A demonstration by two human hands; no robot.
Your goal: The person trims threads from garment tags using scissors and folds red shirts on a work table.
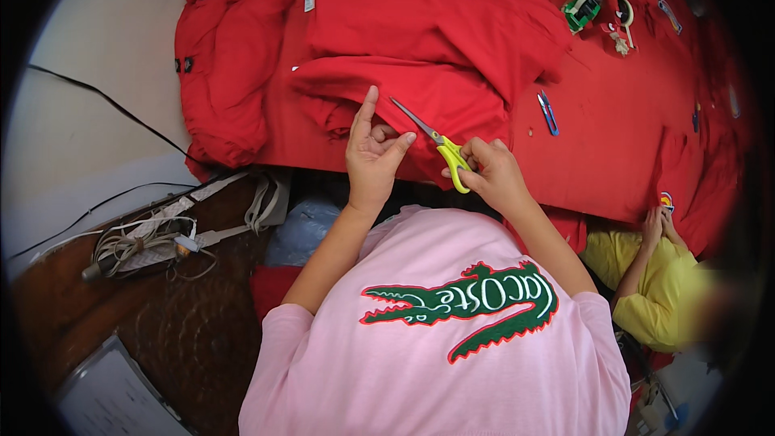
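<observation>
The right hand (488,171) holds yellow scissors (437,137) by the handles, probably for control, blades angled toward the left hand (374,155), whose thumb and forefinger spread wide, seemingly gripping nothing. Red clothes (420,28) heap just beyond both. Rightward, the desk (569,169) offers flatter room around blue snips (549,113).

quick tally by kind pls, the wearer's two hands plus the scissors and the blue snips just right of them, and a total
Left hand and right hand: 2
Scissors, in the right hand's grip: 1
Snips, lying on the red table: 1
Total: 4
</observation>
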